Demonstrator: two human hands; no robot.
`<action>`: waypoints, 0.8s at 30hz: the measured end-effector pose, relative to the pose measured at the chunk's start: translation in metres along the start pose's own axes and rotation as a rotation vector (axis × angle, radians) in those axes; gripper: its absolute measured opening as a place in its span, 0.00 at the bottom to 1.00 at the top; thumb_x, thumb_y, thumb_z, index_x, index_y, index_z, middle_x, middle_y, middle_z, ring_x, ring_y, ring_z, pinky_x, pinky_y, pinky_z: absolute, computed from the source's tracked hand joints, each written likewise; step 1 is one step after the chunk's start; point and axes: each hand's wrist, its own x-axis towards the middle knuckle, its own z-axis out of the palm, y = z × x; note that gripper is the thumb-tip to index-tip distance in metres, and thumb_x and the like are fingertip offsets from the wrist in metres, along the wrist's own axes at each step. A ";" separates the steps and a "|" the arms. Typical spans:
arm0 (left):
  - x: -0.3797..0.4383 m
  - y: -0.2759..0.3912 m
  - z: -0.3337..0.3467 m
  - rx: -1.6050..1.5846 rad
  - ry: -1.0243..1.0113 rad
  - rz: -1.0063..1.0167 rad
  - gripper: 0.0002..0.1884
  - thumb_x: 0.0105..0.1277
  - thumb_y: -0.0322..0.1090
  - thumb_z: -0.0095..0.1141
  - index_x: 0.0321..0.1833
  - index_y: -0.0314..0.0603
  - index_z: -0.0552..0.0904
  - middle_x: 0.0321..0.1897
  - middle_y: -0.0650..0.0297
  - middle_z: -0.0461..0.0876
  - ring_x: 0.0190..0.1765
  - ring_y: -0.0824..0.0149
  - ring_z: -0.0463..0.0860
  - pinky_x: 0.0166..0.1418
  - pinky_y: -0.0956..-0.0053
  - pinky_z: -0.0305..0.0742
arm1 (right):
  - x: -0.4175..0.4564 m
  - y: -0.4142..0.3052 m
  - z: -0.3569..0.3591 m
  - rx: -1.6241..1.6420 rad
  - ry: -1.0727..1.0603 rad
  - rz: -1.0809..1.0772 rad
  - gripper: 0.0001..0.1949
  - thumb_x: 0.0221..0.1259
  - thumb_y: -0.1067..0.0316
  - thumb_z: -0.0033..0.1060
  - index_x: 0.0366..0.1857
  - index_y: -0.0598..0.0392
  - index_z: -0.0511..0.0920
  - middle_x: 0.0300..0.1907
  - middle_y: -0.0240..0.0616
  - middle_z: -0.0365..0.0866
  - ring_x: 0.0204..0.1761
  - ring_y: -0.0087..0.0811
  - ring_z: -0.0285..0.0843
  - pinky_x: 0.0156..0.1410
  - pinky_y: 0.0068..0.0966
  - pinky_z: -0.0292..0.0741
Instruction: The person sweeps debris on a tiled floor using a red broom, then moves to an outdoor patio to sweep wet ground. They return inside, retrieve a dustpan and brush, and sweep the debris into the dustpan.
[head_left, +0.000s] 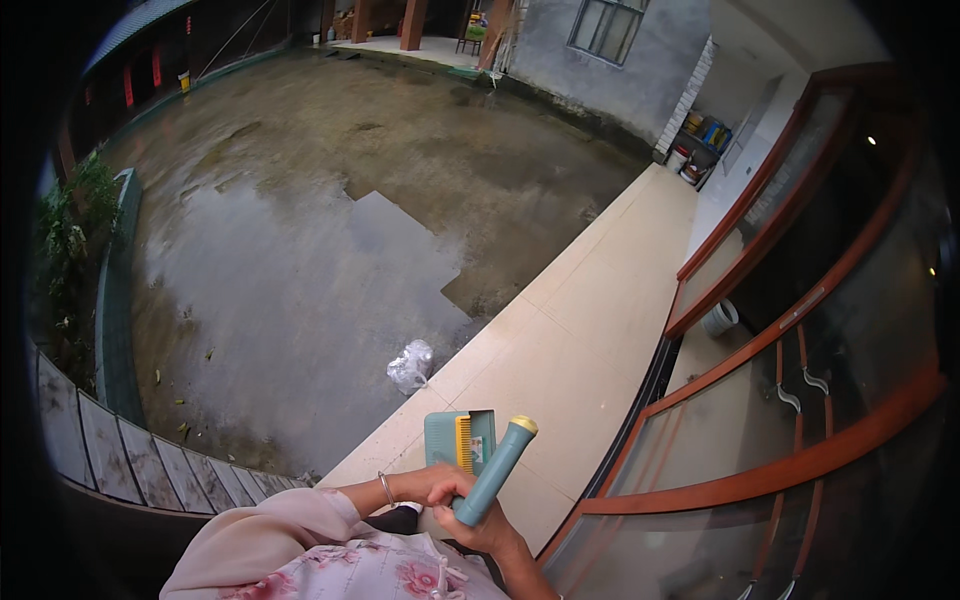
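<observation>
Both my hands are close together in front of my body. A thick blue-green handle (496, 471) with a yellow end cap rises at a tilt beside them; my right hand (484, 525) is closed around its lower part. My left hand (444, 484), with a bangle at the wrist, lies against the right one, and what its fingers hold is hidden. Beyond the hands, a blue-green dustpan (442, 435) with a yellow toothed comb edge (463, 442) is over the tiled walkway. A tied clear plastic bag (411, 367) sits on the wet concrete by the walkway's edge.
The tiled walkway (570, 330) borders a wet concrete yard (300, 262). Along the right stand red-framed glass doors (720, 405), with a white bucket (721, 318) inside. At left are a planter's low wall (120, 300) and a tiled ledge (135, 457). Buckets (679, 159) stand by a far shelf.
</observation>
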 end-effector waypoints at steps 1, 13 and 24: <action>0.008 -0.016 -0.008 0.002 -0.035 -0.033 0.13 0.44 0.27 0.55 0.36 0.42 0.79 0.34 0.55 0.80 0.39 0.50 0.79 0.39 0.64 0.72 | 0.010 0.004 -0.011 -0.011 0.003 0.001 0.07 0.47 0.76 0.56 0.32 0.55 0.74 0.30 0.32 0.74 0.33 0.23 0.72 0.39 0.22 0.70; 0.184 -0.171 -0.083 0.120 0.571 -0.559 0.13 0.61 0.39 0.59 0.39 0.35 0.77 0.26 0.60 0.78 0.34 0.70 0.78 0.39 0.71 0.73 | 0.081 0.094 -0.201 -0.105 0.400 0.051 0.34 0.57 0.56 0.60 0.63 0.64 0.59 0.59 0.55 0.65 0.61 0.45 0.67 0.65 0.37 0.63; 0.295 -0.259 -0.177 -0.147 1.032 -0.821 0.16 0.66 0.47 0.53 0.26 0.46 0.69 0.27 0.67 0.76 0.30 0.77 0.74 0.33 0.80 0.72 | -0.004 0.172 -0.424 -0.253 0.412 0.689 0.22 0.57 0.59 0.59 0.52 0.59 0.70 0.49 0.51 0.76 0.50 0.42 0.78 0.54 0.32 0.73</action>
